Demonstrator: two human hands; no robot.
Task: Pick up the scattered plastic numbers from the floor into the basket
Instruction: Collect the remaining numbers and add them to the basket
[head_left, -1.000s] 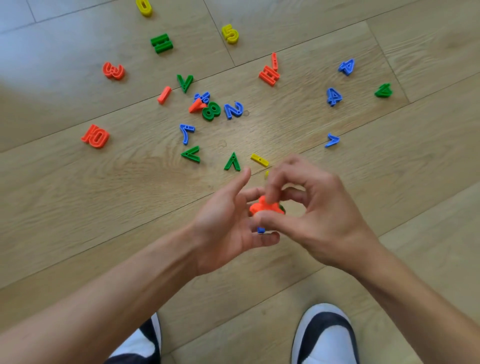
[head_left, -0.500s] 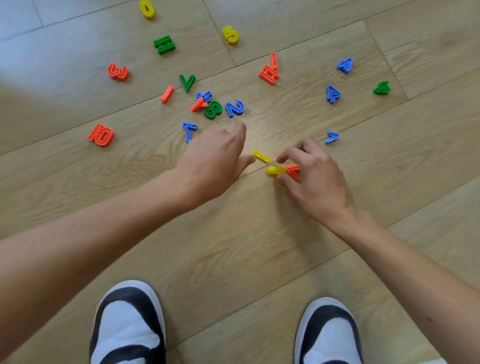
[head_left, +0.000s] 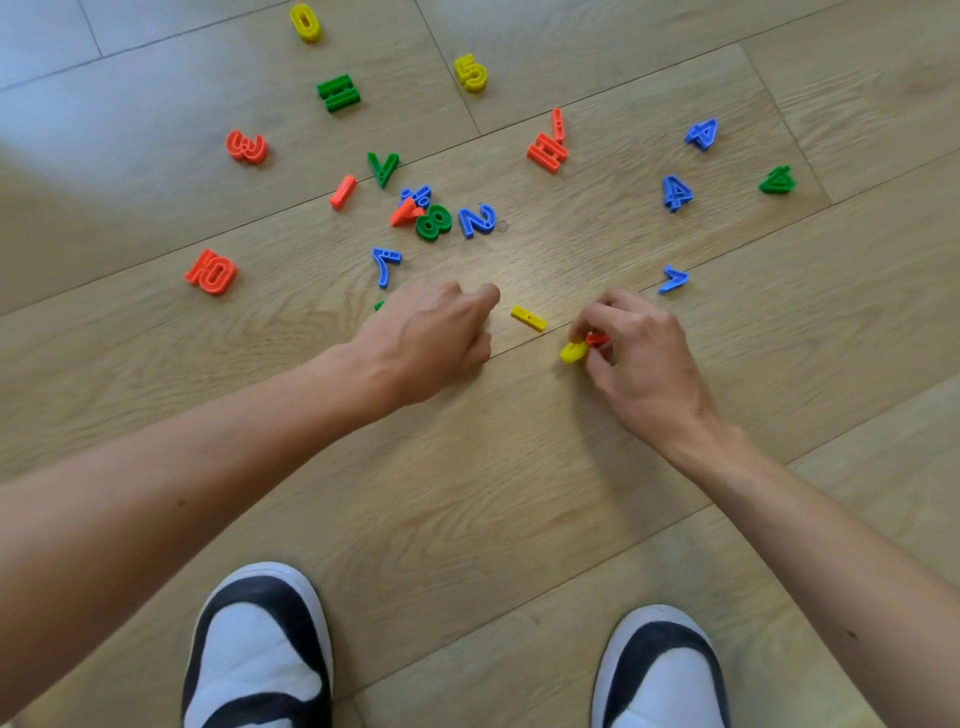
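Plastic numbers lie scattered on the wooden floor. My right hand (head_left: 636, 353) pinches a yellow piece (head_left: 574, 352) at floor level and holds an orange piece (head_left: 597, 339) under its fingers. A yellow bar (head_left: 528, 318) lies between my hands. My left hand (head_left: 431, 332) is pressed down on the floor with its fingers curled under, so what they hold is hidden. A sliver of a green piece (head_left: 379, 305) shows at its left edge. Beyond lie a blue 7 (head_left: 385, 265), green 8 (head_left: 434, 222), blue 2 (head_left: 478, 221) and an orange 10 (head_left: 212, 272). No basket is in view.
Farther out lie an orange 3 (head_left: 247, 147), a yellow 0 (head_left: 305, 23), a yellow 5 (head_left: 470, 73), two blue 4s (head_left: 676, 193) and a green 4 (head_left: 777, 180). My two shoes (head_left: 257, 654) stand at the bottom edge.
My hands were joined over an orange piece. They have parted and dropped to the floor: the left over the green pieces, the right, still with the orange piece, onto the yellow one.
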